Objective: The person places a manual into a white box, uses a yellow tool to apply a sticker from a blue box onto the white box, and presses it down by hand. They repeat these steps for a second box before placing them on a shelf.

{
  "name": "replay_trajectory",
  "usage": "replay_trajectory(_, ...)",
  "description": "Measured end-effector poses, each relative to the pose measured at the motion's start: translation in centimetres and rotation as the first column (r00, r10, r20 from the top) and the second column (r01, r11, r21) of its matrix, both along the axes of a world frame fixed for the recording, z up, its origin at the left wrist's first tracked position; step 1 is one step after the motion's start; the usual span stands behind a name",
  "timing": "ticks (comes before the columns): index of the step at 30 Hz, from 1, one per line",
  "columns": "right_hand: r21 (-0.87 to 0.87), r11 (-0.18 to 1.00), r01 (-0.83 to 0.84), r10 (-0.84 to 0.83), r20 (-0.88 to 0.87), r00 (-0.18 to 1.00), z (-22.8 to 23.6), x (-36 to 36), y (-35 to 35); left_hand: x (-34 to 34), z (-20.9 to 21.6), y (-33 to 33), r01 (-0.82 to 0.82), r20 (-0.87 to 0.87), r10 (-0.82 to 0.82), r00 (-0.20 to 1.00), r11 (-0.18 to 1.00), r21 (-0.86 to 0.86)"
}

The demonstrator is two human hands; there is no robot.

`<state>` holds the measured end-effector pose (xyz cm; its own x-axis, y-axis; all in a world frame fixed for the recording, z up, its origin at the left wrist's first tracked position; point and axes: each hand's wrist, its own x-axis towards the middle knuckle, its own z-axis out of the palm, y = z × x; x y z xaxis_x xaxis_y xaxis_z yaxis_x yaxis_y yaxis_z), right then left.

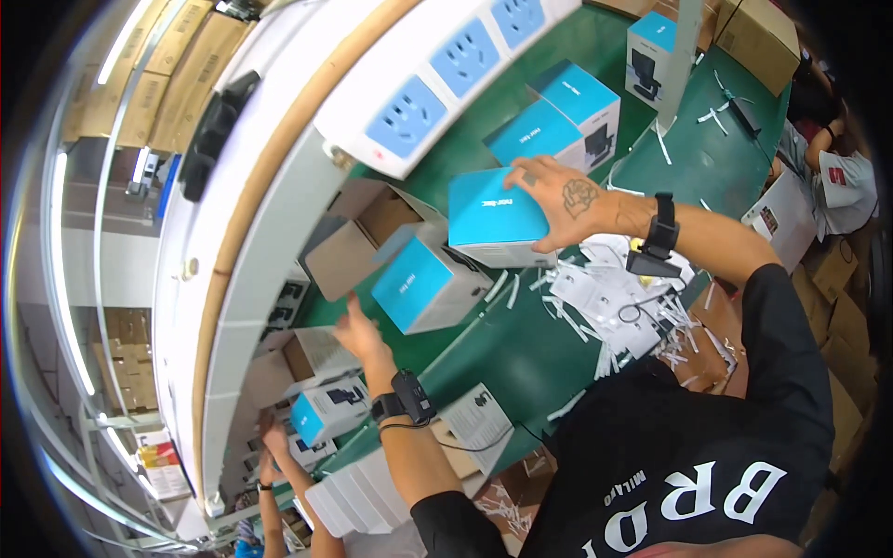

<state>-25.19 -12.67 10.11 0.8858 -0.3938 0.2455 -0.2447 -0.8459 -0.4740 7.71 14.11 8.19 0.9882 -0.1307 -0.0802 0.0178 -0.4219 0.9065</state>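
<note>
My right hand grips a blue-topped white carton, fingers over its top and thumb at its near lower corner. The carton stands on the green worktop. To the left, my left hand is open with the index finger stretched out, close by the raised flap of an open brown box; whether it touches the flap I cannot tell. Between my hands sits another blue and white carton, tilted in view. Both wrists wear black straps with small devices.
A white power strip runs along the back ledge. More blue cartons stand behind my right hand. White leaflets and paper strips lie on the near side. At lower left, a co-worker's hand is beside a carton.
</note>
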Motion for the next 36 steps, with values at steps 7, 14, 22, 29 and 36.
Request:
replay_trajectory(7, 0.125, 0.974, 0.189, -0.199, 0.071, 0.977, -5.1, 7.6, 0.2, 8.6, -4.7, -5.0, 0.106, -0.082, -0.122, 0.989, 0.979, -0.176)
replay_trajectory(14, 0.143, 0.913, 0.381, -0.400, 0.143, 0.905, -7.8, 8.3, -2.2, 14.5, -3.3, -8.8, -0.392, 0.712, -0.661, 0.238, 0.605, 0.693)
replay_trajectory(22, 0.146, 0.960, 0.238, -0.275, 0.338, 0.900, -5.8, 14.9, 2.5, 22.0, 3.9, 23.6, -0.393, 0.955, -0.190, 0.230, 0.879, 0.269)
replay_trajectory(29, 0.188, 0.936, 0.297, -0.351, 0.486, 0.800, -6.8, 6.0, 8.2, -8.0, 12.9, 14.4, -0.049, 0.228, 0.337, 0.914, 0.648, -0.760)
replay_trajectory(36, 0.755, 0.613, -0.233, -0.096, 0.364, 0.926, -7.1, -5.3, 18.7, -22.5, 11.1, 16.2, 0.045, 0.069, -0.001, 0.998, 0.766, -0.641)
